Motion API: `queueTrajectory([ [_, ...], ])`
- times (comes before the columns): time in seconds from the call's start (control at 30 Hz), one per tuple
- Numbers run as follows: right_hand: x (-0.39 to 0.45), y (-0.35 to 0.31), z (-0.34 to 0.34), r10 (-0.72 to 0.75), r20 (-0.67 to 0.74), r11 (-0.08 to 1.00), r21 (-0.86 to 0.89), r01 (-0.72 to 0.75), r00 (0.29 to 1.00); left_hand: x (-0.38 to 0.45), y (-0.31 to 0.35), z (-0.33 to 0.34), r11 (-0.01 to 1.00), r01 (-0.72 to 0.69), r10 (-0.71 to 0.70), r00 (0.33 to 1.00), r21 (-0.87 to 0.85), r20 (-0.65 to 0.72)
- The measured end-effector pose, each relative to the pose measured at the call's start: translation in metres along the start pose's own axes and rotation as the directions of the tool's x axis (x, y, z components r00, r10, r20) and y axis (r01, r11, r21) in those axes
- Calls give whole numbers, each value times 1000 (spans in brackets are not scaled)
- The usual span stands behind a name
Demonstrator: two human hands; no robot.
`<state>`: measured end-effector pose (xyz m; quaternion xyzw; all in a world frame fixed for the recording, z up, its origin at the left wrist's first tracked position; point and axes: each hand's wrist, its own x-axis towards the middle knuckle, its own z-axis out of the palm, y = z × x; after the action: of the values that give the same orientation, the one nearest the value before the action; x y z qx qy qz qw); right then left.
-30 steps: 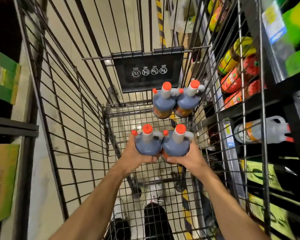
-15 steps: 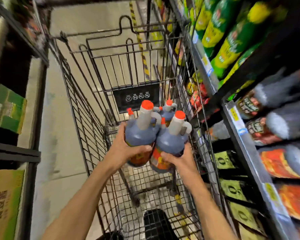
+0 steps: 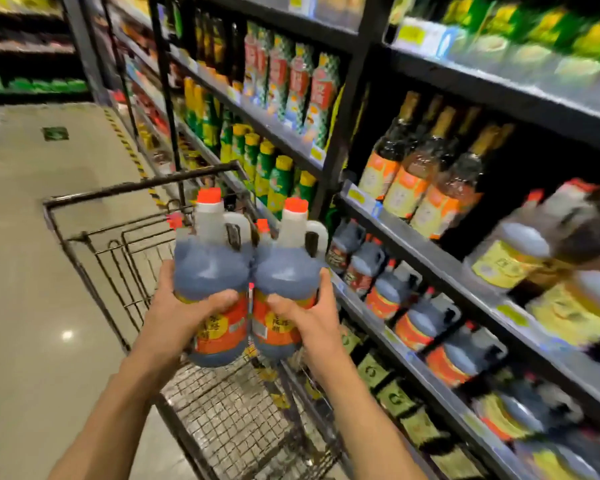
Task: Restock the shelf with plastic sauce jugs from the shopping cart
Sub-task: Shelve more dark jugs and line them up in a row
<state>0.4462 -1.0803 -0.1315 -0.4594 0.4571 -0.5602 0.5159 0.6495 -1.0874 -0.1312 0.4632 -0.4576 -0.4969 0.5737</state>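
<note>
**Two sauce jugs held above the cart, beside the shelf**

Left hand (image 3: pixel 184 313) grasps the left sauce jug (image 3: pixel 212 271) around its lower body, thumb across the orange label. Right hand (image 3: pixel 309 317) grasps the right sauce jug (image 3: pixel 286 275) the same way, fingers curled round its far side. Both jugs upright, pressed side by side, touching. Dark liquid fills each up to the shoulder; pale necks, moulded handles, orange-red caps.

Jugs sit in the air over the wire shopping cart (image 3: pixel 222 420), above its mesh floor, just left of the shelf (image 3: pixel 426 372). Cart's dark rim bar runs behind the jug caps.

On the shelf to the right: a row of matching sauce jugs (image 3: pixel 388 289) with orange labels, lying tilted with caps toward the aisle. One tier up, tall dark bottles (image 3: pixel 426 178) with orange labels and gold necks. Further up and back, green-and-yellow bottles (image 3: pixel 274 181). Right edge of view blurred; labels there unreadable. Pale tiled floor (image 3: pixel 32 271) to the left.
</note>
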Motion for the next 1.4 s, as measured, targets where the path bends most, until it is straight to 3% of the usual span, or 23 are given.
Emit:
queueTrajectory([
  [0.2,-84,-44,-5,-107,-152,993,28,112,983,-45,44,16,997,-61,69,979,-47,190],
  [0.37,-159,-74,-31,-185,-331,981,-15,191,925,-89,58,60,997,-60,76,919,-52,386],
  [0.67,-306,-121,-107,-282,-618,958,-145,246,734,-182,70,176,994,-1,78,707,-108,703],
  [0.87,-406,-142,-161,-304,-780,948,-195,250,547,-264,68,260,992,57,62,542,-110,838],
  [0.97,-455,-149,-192,-290,-813,955,-210,211,505,-311,62,299,989,100,46,475,-106,879],
  [1.17,-525,-158,-263,-265,-852,964,-231,130,452,-390,51,368,986,139,17,477,-94,878],
  [1.4,-550,-166,-345,-245,-826,970,-212,123,508,-430,37,437,994,83,11,557,-69,830],
])
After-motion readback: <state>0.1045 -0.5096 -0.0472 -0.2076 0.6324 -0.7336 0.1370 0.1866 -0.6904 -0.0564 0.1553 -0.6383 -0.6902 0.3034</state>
